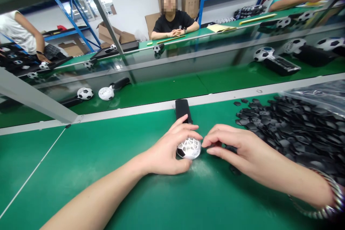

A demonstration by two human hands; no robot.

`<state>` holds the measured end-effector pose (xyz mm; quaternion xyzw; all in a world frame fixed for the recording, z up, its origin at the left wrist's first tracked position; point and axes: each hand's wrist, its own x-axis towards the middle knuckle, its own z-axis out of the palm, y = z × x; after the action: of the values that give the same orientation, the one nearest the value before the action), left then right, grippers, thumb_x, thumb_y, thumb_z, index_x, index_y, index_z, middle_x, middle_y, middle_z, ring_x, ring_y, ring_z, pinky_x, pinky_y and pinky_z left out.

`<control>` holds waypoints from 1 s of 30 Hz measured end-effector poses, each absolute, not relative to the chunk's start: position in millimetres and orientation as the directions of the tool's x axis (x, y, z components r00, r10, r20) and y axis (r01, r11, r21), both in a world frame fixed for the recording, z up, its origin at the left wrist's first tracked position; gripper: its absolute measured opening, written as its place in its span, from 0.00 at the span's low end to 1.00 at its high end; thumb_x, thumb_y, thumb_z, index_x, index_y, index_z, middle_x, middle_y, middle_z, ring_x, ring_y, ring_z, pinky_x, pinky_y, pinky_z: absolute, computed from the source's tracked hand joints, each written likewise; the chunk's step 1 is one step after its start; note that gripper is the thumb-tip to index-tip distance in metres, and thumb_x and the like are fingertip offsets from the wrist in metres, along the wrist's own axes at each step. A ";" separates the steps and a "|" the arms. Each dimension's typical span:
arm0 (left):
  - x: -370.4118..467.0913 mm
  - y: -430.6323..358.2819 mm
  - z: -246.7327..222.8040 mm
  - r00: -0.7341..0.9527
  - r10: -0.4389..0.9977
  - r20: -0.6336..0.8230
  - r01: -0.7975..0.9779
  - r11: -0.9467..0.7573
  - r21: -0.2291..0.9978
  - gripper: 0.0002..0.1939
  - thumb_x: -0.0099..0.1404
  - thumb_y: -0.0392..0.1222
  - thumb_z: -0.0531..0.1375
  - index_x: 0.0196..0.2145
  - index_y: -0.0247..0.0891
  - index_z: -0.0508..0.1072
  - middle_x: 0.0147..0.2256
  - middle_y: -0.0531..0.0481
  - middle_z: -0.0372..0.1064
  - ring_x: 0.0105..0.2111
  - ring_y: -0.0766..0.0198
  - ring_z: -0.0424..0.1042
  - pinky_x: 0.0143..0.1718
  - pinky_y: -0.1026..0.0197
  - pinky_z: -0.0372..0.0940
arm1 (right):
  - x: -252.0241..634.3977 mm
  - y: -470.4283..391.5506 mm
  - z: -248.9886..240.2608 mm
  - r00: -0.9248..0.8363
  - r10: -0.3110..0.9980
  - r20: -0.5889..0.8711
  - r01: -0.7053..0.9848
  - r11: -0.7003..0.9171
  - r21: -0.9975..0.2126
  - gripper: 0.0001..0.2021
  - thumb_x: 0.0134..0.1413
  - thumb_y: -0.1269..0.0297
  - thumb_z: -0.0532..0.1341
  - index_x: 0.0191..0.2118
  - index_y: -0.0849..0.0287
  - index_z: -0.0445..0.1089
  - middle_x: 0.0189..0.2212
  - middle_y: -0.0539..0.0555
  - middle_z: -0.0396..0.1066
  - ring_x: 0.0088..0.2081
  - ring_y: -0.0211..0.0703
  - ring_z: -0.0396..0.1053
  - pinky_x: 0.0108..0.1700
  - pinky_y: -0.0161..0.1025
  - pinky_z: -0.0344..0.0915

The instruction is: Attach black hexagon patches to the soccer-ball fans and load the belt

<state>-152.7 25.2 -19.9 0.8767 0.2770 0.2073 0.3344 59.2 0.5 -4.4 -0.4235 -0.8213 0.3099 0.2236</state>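
My left hand (pixel 172 147) is wrapped round a white soccer-ball-shaped head (pixel 191 148) with an openwork pattern and a black patch on its lower left. A black handle (pixel 182 109) runs from the ball toward the table's far edge, partly covered by my fingers. Just right of the ball, my right hand (pixel 231 143) has its thumb and fingers drawn together in a pinch. A small dark piece shows between the fingertips, mostly hidden. More dark pieces lie beneath that hand.
A heap of small black pieces (pixel 293 129) covers the right of the green table, beside a clear plastic bag (pixel 318 93). Behind a metal rail (pixel 210 97), a green conveyor belt (pixel 172 82) carries several soccer-ball items. A post (pixel 35 93) stands left. Several people sit opposite.
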 end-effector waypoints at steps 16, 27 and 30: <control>-151.6 17.9 -24.5 0.690 0.715 0.109 0.447 -0.539 0.714 0.28 0.50 0.35 0.62 0.50 0.41 0.62 0.60 0.43 0.45 0.63 0.52 0.32 0.60 0.44 0.40 | 56.4 -7.9 -1.7 -0.492 0.830 0.263 0.613 0.545 -0.572 0.06 0.57 0.67 0.54 0.34 0.54 0.68 0.29 0.48 0.69 0.31 0.39 0.67 0.32 0.34 0.62; -144.3 21.3 -23.8 0.673 0.704 0.228 0.351 -0.575 0.739 0.22 0.52 0.40 0.64 0.44 0.36 0.66 0.47 0.43 0.63 0.60 0.53 0.46 0.62 0.47 0.38 | 46.6 -3.8 -11.1 -0.478 0.869 0.129 0.538 0.405 -0.739 0.06 0.53 0.71 0.58 0.28 0.55 0.68 0.27 0.45 0.69 0.30 0.35 0.65 0.33 0.32 0.60; -142.0 20.5 -23.9 0.665 0.706 0.246 0.351 -0.585 0.731 0.20 0.51 0.36 0.63 0.43 0.36 0.66 0.45 0.44 0.64 0.57 0.55 0.53 0.63 0.48 0.36 | 44.6 -3.2 -11.3 -0.444 0.889 0.111 0.542 0.365 -0.757 0.05 0.52 0.71 0.59 0.26 0.56 0.66 0.25 0.45 0.68 0.28 0.36 0.65 0.31 0.33 0.59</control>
<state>-142.0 20.5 -23.9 0.8494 0.3108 0.2665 0.3330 44.6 -3.2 -11.3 -0.4568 -0.7833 0.3296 0.2629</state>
